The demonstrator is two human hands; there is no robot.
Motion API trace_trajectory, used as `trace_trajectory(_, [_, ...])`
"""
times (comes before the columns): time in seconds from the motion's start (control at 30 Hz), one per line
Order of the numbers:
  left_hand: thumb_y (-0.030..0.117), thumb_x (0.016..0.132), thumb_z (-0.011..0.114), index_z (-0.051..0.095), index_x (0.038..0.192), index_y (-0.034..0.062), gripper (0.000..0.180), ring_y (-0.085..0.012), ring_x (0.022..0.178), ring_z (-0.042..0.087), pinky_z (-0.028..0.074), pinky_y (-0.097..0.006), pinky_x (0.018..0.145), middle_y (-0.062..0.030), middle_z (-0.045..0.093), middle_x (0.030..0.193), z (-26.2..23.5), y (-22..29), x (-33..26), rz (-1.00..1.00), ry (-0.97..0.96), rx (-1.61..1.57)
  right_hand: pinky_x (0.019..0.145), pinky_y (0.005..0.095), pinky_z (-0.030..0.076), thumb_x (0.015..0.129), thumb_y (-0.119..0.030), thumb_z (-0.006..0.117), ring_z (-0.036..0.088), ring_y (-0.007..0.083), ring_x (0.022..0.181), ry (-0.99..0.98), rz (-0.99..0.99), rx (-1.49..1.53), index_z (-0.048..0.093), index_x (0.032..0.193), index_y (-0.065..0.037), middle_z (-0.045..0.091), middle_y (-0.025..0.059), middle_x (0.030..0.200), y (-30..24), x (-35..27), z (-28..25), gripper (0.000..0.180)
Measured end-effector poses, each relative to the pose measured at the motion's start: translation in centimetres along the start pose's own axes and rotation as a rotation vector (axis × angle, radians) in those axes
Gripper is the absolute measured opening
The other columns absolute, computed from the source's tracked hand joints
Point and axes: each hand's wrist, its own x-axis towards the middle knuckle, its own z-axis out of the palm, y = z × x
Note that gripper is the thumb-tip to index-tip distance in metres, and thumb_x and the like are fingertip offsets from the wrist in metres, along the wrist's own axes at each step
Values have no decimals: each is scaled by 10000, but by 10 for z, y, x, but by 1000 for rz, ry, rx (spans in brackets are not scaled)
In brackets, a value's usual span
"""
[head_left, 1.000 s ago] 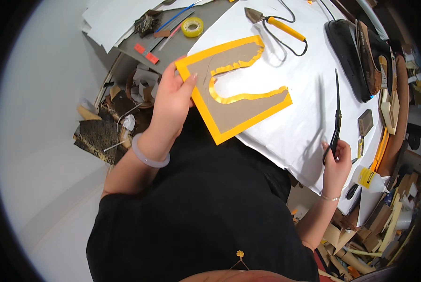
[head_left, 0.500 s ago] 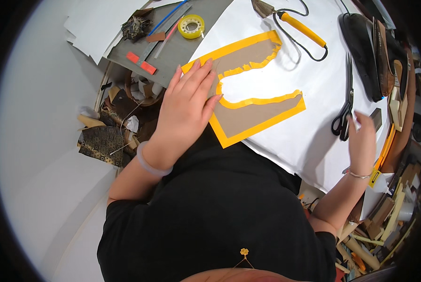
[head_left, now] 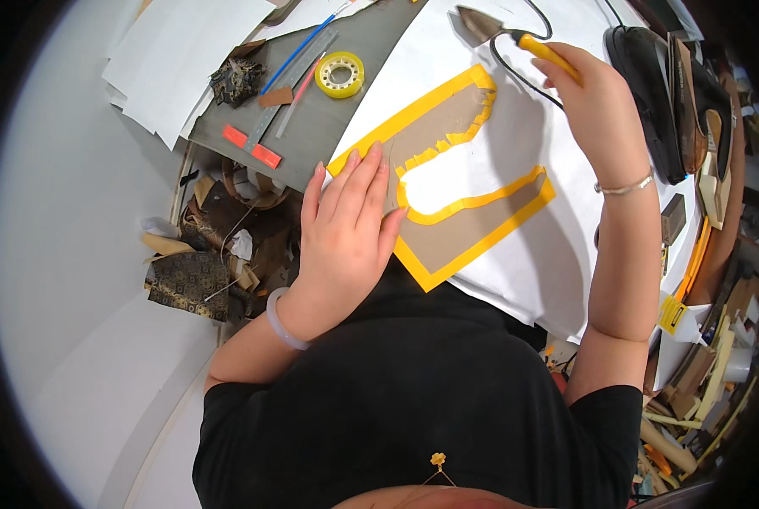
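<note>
My left hand (head_left: 344, 233) lies flat, fingers stretched out, on the left part of a taupe U-shaped panel (head_left: 452, 242) with yellow edging. Along the inner curve, the yellow border is snipped and folded over in small tabs. Up at the far right, my right hand (head_left: 598, 106) is wrapped round the yellow handle of a small corded iron (head_left: 479, 24). Its pointed, trowel-shaped metal head angles to the far left, beyond the panel and apart from it. My right forearm covers most of the black scissors.
White paper (head_left: 515, 263) lies under the panel. On a grey board (head_left: 312, 136) at the far left are a tape roll (head_left: 340, 75) and a ruler with a red end (head_left: 252, 146). A black shoe-like item (head_left: 642, 93) stands at the right. Scraps fill a bin (head_left: 218, 229) at the left.
My right hand has moved up and left from beside the scissors and taken hold of the iron's handle. The left hand stays on the panel, which sits slightly lower in view.
</note>
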Motion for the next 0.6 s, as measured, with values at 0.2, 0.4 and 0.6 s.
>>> trace_trajectory(0.2, [197, 953, 887, 698, 1417, 11, 534, -327, 1353, 658, 390, -487, 1224, -148, 677, 1533, -2, 1, 5, -40, 100, -33, 932, 325, 608, 1105, -100, 736, 782, 228, 998, 131, -127, 91, 750, 1405, 14, 822, 144, 1185, 24, -47, -42, 322])
trace_trajectory(0.4, [182, 855, 969, 719, 1226, 63, 463, -284, 1197, 683, 427, -440, 1048, -108, 710, 1343, -9, 2, 20, -12, 165, -54, 1017, 353, 502, 1036, -60, 785, 690, 239, 1067, 78, -383, -307, 799, 1369, -120, 806, 62, 1101, 22, -103, -66, 339])
trace_trajectory(0.6, [148, 831, 964, 714, 1140, 92, 402, -262, 1086, 668, 432, -404, 991, -62, 684, 1216, -2, 3, 26, 6, 193, -16, 1032, 372, 423, 997, -91, 818, 662, 218, 1004, 38, -445, -416, 809, 1357, -143, 789, 11, 1063, 17, -129, -64, 363])
